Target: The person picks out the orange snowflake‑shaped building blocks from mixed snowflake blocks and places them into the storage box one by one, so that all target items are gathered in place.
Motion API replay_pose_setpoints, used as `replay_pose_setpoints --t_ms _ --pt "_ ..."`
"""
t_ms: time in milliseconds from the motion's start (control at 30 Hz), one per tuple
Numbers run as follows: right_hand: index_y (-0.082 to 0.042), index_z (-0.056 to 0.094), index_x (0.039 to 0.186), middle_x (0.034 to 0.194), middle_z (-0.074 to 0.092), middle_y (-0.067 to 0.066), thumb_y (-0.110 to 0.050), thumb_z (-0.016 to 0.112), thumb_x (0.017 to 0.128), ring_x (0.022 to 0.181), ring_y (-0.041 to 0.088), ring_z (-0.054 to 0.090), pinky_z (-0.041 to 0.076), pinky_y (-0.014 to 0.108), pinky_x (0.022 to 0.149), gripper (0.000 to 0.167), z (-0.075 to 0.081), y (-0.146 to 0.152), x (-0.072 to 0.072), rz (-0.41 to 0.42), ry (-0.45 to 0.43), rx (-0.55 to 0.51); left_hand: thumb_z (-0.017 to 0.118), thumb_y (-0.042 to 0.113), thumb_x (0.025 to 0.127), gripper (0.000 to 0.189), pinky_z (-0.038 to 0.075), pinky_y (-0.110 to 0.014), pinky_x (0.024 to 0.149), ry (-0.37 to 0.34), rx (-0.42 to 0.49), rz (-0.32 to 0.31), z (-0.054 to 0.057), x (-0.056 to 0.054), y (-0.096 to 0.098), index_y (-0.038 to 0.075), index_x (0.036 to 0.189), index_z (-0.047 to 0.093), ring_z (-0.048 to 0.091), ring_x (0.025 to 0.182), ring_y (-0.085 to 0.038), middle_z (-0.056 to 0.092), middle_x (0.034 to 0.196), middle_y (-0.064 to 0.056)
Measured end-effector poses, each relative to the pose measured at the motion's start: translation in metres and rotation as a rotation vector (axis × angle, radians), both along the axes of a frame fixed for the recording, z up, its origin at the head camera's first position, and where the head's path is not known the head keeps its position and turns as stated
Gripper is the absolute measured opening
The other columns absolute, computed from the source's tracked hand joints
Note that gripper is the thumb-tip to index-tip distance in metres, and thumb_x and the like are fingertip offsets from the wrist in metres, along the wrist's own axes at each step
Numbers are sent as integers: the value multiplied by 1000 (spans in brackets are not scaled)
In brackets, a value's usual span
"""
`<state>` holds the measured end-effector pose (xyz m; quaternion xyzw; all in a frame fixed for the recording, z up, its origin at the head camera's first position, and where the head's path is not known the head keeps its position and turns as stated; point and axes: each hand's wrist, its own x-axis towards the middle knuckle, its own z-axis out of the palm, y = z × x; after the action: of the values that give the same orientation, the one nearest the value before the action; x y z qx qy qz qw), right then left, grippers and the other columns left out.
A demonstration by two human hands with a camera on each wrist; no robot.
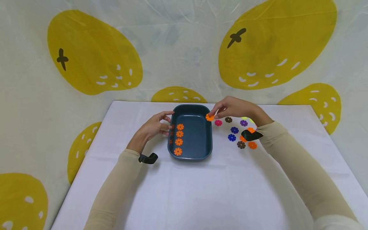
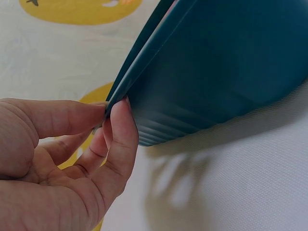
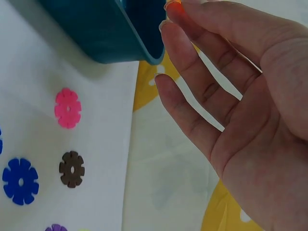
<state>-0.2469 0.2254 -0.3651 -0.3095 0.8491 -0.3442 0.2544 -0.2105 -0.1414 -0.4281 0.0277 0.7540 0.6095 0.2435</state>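
Observation:
A dark blue-green rectangular tray (image 1: 198,158) stands on the white-covered table. My left hand (image 1: 152,127) pinches the tray's left rim between thumb and fingers, as the left wrist view shows at the rim (image 2: 126,79). Inside, along the left side, several orange flower-shaped discs (image 1: 179,141) lie in a column. Over the tray's far right corner, my right hand (image 1: 234,107) holds another orange disc (image 1: 210,117) between thumb and fingertips. Only a bit of that disc (image 3: 176,6) shows in the right wrist view, the rest hidden by fingers.
Right of the tray lie loose notched discs: a pink one (image 1: 218,122), brown ones (image 1: 241,145), blue ones (image 1: 232,137), a purple one (image 1: 243,123) and orange ones (image 1: 252,145). My right wrist strap and forearm cover part of this group. A lemon-patterned cloth (image 1: 181,48) hangs behind the table.

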Motion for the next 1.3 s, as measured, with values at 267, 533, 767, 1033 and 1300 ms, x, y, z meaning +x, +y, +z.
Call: replay_pose_setpoints --t_ms 267,533,767,1033,1300 --pt "-19 75 122 120 73 1 -19 71 96 107 26 68 58 41 88 26 -2 -16 -8 35 22 -2 59 -10 90 70 61 -35 73 4 -14 0 0 0 0 23 150 48 61 102 -31 45 122 -14" --pt "-19 77 120 114 75 -1 -18 69 97 105 26 68 56 38 88 24 -2 -29 -14 49 15 6 60 -10 90 70 61 -34 72 10 -4 0 -1 -1 0 23 150 48 61 99 -30 45 121 -13" --pt "-13 77 118 112 75 3 -13 69 96 107 33 68 56 43 96 23 -2 -42 -21 70 -6 -18 60 -11 89 70 61 -34 72 7 1 4 -1 -1 0 23 149 49 61 97 -29 45 121 -13" --pt "-13 77 117 113 75 3 -12 68 97 109 30 68 54 42 100 22 -6 -56 -27 83 -21 -11 59 -11 90 70 60 -34 73 9 -7 -3 -1 -1 0 24 150 49 61 100 -30 44 122 -13" --pt "-13 76 118 112 75 2 -12 67 97 105 26 68 54 40 99 23 -12 -68 -32 94 -32 29 59 -10 90 69 60 -34 72 7 -6 -3 -2 -1 -1 24 149 49 61 99 -30 45 122 -13"
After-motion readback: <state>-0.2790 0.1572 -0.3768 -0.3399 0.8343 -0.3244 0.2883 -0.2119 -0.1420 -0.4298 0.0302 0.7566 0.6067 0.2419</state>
